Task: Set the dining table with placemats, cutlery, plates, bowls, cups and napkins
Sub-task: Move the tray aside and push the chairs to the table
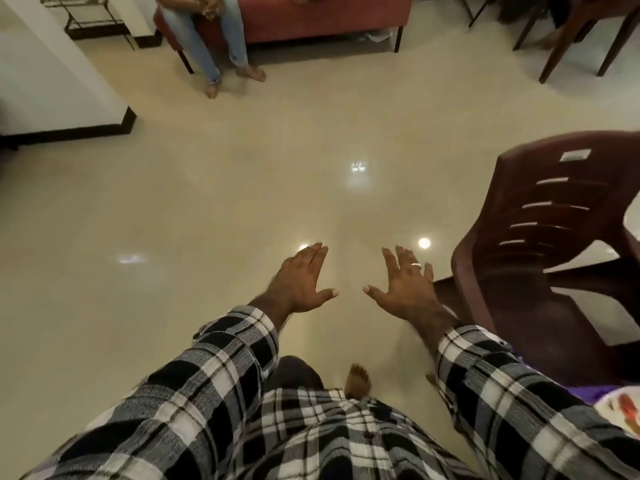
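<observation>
My left hand (pixel 301 282) and my right hand (pixel 403 282) are stretched out in front of me over the shiny beige floor, palms down, fingers straight and spread. Neither holds anything. A ring sits on a finger of the right hand. Both arms wear black-and-white checked sleeves. At the bottom right corner a sliver of a patterned cloth or mat (pixel 620 407) with purple and white shows. No placemats, cutlery, plates, bowls, cups or napkins can be made out.
A dark brown plastic chair (pixel 540 244) stands close on my right. A person sits on a red sofa (pixel 311 19) at the far side, bare feet on the floor. Wooden chair legs (pixel 571 39) stand far right. A white wall corner (pixel 69 81) juts in at the left.
</observation>
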`<action>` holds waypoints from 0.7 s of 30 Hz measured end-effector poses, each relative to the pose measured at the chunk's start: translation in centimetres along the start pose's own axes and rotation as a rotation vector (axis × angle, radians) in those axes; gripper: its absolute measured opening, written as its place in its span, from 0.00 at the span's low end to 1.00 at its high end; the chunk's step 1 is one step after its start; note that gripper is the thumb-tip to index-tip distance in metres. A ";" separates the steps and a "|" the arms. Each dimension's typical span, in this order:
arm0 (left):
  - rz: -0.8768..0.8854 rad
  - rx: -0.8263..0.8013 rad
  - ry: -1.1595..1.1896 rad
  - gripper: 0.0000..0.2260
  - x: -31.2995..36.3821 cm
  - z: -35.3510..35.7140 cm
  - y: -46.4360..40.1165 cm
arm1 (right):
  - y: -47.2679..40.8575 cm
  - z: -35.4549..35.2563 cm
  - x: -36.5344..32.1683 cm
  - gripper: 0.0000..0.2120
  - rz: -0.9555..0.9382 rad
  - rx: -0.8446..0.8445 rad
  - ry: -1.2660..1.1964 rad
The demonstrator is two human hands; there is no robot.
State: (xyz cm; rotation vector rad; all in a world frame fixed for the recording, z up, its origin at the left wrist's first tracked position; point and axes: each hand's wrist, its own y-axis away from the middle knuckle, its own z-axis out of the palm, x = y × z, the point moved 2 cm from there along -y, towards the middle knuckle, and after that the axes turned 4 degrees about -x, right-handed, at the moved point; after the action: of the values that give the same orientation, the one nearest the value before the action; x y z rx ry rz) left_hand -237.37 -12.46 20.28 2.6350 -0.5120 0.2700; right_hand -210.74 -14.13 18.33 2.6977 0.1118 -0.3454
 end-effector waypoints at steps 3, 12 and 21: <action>0.053 0.008 -0.044 0.47 -1.6 -4.5 -7.7 | -6.6 -4.3 0.8 0.48 0.009 0.054 -0.007; 0.282 -0.056 -0.144 0.47 -4.7 -15.7 -34.9 | -26.7 -13.0 6.1 0.49 0.229 0.102 -0.036; 0.529 -0.164 -0.269 0.47 1.6 -24.1 -57.1 | -38.1 -21.0 15.1 0.49 0.479 0.151 -0.190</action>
State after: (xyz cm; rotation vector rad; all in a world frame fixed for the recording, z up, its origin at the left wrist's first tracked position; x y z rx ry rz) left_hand -215.79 45.63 20.12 2.3438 -1.2652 0.0257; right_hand -196.40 29.58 18.00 2.7059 -0.6264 -0.4690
